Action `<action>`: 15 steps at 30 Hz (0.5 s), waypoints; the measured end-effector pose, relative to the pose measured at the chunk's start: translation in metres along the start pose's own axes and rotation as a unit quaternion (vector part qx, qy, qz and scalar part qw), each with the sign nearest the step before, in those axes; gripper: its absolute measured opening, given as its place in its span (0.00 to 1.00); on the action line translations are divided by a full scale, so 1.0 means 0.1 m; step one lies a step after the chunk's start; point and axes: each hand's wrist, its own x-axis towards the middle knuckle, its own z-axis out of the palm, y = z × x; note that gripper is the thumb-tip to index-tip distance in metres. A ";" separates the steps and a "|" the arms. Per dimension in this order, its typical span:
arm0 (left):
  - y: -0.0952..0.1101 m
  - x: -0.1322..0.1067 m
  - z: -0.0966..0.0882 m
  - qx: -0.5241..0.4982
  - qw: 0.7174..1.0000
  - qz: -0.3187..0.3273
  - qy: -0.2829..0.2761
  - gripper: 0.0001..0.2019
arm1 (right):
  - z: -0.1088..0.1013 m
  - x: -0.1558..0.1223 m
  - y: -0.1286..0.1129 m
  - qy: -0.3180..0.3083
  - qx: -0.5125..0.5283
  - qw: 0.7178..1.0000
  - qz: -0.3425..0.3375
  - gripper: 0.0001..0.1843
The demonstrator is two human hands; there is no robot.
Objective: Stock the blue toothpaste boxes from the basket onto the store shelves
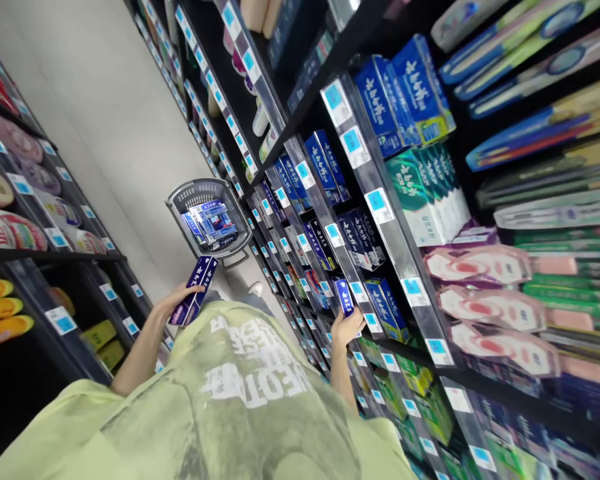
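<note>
My left hand (177, 298) is closed around dark blue and purple toothpaste boxes (203, 273), held upright close to my body; how many is unclear. On the other side, my right hand (347, 327) grips a smaller-looking blue toothpaste box (345, 297) by its lower end, right at the shelf edge. Dark blue toothpaste boxes (361, 239) and brighter blue ones (386, 308) stand on the shelf around that hand. Beyond my left hand, a grey shopping basket (180, 193) on the floor contains several blue and white boxes (213, 223).
Shelves with price tags (380, 204) run along the right, carrying green-and-white boxes (430, 197) and hanging toothbrushes (525, 50). Another shelf on the left carries bottles (10, 229) and orange packs (3, 310). A pale aisle floor (115, 87) lies between them.
</note>
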 end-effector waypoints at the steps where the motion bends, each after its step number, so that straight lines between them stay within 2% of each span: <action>1: 0.04 0.00 0.03 0.007 1.000 0.002 -0.007 0.30 | 0.01 0.03 0.03 -0.003 0.002 1.000 0.005 0.33; 10: 0.33 -0.05 0.26 0.061 0.998 -0.013 -0.019 0.28 | 0.21 0.43 0.33 -0.035 -0.013 0.996 0.087 0.37; 15: 0.36 -0.01 0.25 0.056 0.998 -0.031 -0.009 0.27 | 0.19 0.66 0.44 -0.061 -0.025 0.995 0.073 0.36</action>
